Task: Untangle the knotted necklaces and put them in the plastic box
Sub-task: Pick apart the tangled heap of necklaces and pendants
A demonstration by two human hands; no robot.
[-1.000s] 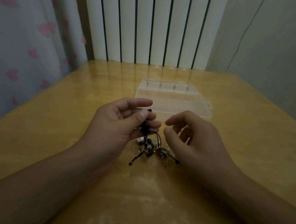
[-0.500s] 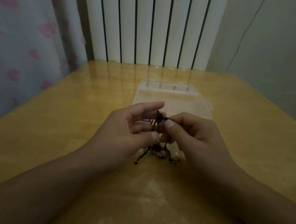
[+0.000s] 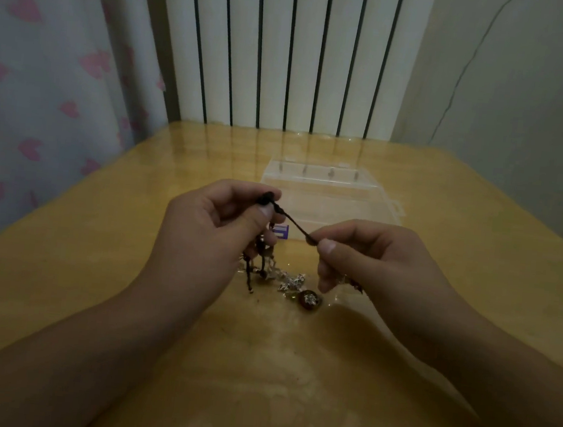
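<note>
Left hand (image 3: 213,227) and right hand (image 3: 365,252) each pinch the dark cord (image 3: 293,223) at centre frame; draw it gently, keeping each grip light, so the knot loosens.

Bare desk (image 3: 96,264) lies open left and right of both hands. Ahead, the plastic box (image 3: 329,197) blocks the way; beneath the hands, necklaces (image 3: 287,282) clutter the desk.

Tangled necklaces (image 3: 280,278) before clear box (image 3: 329,197)
</note>
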